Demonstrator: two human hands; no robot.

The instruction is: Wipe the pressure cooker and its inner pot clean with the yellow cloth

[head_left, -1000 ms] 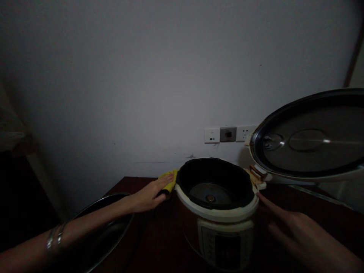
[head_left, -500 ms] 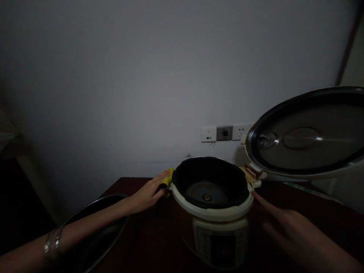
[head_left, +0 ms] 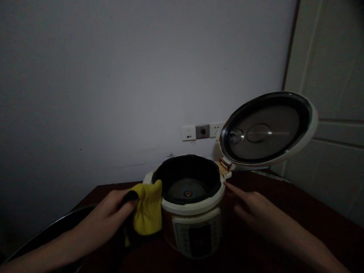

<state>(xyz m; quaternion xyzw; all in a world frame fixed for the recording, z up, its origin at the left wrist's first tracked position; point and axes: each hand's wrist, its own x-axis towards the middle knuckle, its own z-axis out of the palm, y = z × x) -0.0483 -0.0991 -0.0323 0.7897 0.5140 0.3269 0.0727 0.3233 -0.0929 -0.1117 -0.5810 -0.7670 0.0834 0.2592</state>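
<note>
An electric pressure cooker [head_left: 197, 206] stands upright with its lid [head_left: 270, 132] swung up to the right, showing the metal inner side. No inner pot is in it; the dark cavity shows a round heating plate [head_left: 196, 186] at the bottom. My left hand [head_left: 113, 206] is closed on a yellow cloth [head_left: 149, 210] with a dark edge, which hangs against the cooker's left rim. My right hand [head_left: 253, 206] is open, its index fingertip touching the right rim just below the hinge.
A large dark pot [head_left: 36, 235] with a shiny rim sits at the lower left, partly behind my left arm. Wall sockets [head_left: 202, 131] are behind the cooker, on the pale wall. A door [head_left: 332, 94] rises at the right, beyond the dark red table [head_left: 264, 185].
My left hand has drawn the yellow cloth back from the cooker's left side, and more of the cloth shows. The view has turned right. My right hand stays at the rim.
</note>
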